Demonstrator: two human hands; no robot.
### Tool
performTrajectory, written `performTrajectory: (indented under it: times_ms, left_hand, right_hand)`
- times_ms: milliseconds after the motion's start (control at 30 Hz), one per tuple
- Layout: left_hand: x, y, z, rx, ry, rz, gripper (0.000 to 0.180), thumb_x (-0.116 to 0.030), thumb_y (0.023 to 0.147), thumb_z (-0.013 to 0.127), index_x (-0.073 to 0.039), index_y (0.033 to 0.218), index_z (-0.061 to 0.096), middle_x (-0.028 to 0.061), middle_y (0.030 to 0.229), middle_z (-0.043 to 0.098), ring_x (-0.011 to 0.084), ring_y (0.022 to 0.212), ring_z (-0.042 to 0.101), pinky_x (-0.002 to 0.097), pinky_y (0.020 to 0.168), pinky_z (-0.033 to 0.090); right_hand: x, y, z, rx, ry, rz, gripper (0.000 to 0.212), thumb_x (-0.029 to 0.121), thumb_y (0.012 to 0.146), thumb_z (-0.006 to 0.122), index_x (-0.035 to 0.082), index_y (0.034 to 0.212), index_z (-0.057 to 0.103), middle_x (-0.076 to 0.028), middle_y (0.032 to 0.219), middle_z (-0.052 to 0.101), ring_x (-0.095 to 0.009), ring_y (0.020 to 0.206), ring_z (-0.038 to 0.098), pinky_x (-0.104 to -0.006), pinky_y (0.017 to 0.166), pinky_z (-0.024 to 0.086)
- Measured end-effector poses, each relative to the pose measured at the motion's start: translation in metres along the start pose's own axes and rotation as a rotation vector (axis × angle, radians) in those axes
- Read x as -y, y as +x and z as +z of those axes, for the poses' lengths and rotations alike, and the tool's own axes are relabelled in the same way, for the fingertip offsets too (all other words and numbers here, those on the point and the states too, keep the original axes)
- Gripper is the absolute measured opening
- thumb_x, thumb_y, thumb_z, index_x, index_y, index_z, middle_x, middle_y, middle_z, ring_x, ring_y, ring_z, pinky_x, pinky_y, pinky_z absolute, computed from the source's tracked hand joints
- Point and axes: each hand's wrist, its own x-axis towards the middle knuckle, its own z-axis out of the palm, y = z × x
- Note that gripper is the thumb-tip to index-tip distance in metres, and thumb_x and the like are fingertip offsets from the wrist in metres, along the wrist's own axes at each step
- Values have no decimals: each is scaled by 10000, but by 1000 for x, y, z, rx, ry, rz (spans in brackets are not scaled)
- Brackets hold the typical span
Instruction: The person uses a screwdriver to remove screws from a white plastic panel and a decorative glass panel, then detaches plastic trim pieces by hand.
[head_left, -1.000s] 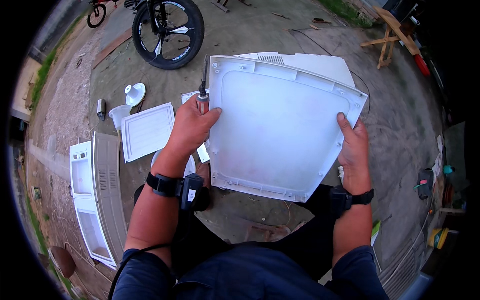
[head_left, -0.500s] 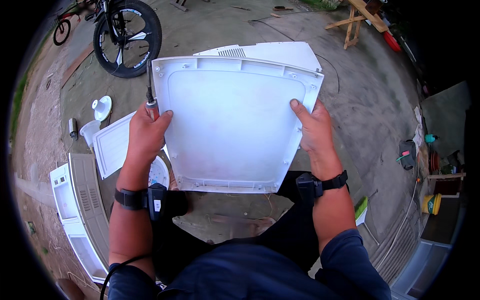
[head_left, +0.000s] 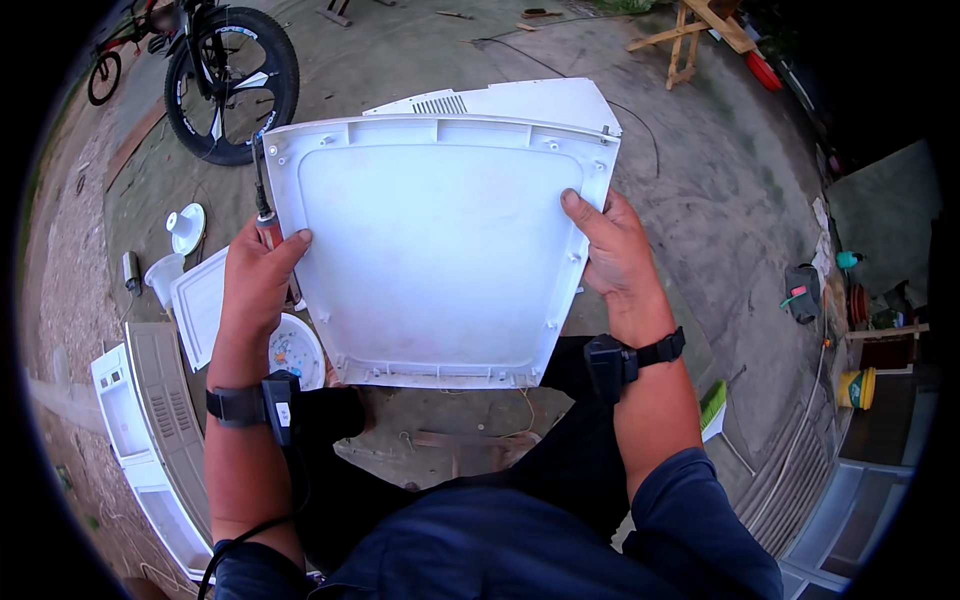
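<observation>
A white plastic panel [head_left: 440, 250] is held up in front of me, its ribbed inner side with small screw posts facing me. My left hand [head_left: 262, 270] grips its left edge, thumb on the face. That same hand also holds a slim tool with a red handle [head_left: 268, 232] and a dark shaft pointing up, like a screwdriver; its exact kind is unclear. On the right edge, my right hand [head_left: 612, 240] is closed with the thumb on the face and the fingers behind. Beyond the panel lies another white sheet [head_left: 520, 100] with vent slots, partly covered.
Left of me lie a beige and white appliance casing [head_left: 170, 410], a flat white panel [head_left: 200, 305], a white basin [head_left: 312, 345] with small pieces, and white round parts [head_left: 186, 228]. A bicycle wheel [head_left: 232, 85] stands ahead. A green broom [head_left: 713, 405] lies right.
The panel and both hands have shifted slightly left in view, and the panel's left side has dropped a little. The surroundings have also slid left as the view turned. Both grips stay the same.
</observation>
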Motion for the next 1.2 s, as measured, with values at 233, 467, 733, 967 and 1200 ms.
performTrajectory:
  times_ms: [233,467,733,967,1200]
  left_hand:
    - [-5,-4,5,-4,29,10,272,-69,883,644,35,1131,598,96,1001,694,146,869,660,298,800,521]
    - [3,-2,10,-14,61,13,252,-64,892,644,29,1120,592,87,1008,693,138,887,646,292,813,505]
    - [16,5,14,-20,-50,25,264,-56,898,644,22,1143,584,71,1021,683,132,904,626,292,838,485]
    - [25,10,12,-6,-63,6,261,-48,907,618,16,1157,581,69,1050,674,150,934,627,308,861,482]
    - [21,9,14,-9,-64,-24,260,-70,893,652,10,1131,588,60,1005,677,125,891,618,297,829,485]
  right_hand:
    - [-10,7,-4,-74,-45,-79,374,138,930,677,-10,1257,569,-113,1162,660,-201,1033,647,-357,895,530]
    - [-8,4,-4,-106,-123,-140,386,163,927,693,-5,1253,575,-75,1162,654,-152,1037,603,-311,940,460]
    - [-8,3,-3,-73,-112,-184,348,154,912,714,14,1219,629,-53,1129,673,-140,1027,599,-305,925,460]
    - [-6,2,-1,-73,-87,-157,361,152,899,726,9,1217,634,-62,1141,672,-149,1034,602,-314,932,458]
    - [-4,2,3,-103,-52,-121,384,157,902,722,-12,1229,614,-93,1144,671,-171,1036,613,-328,935,468]
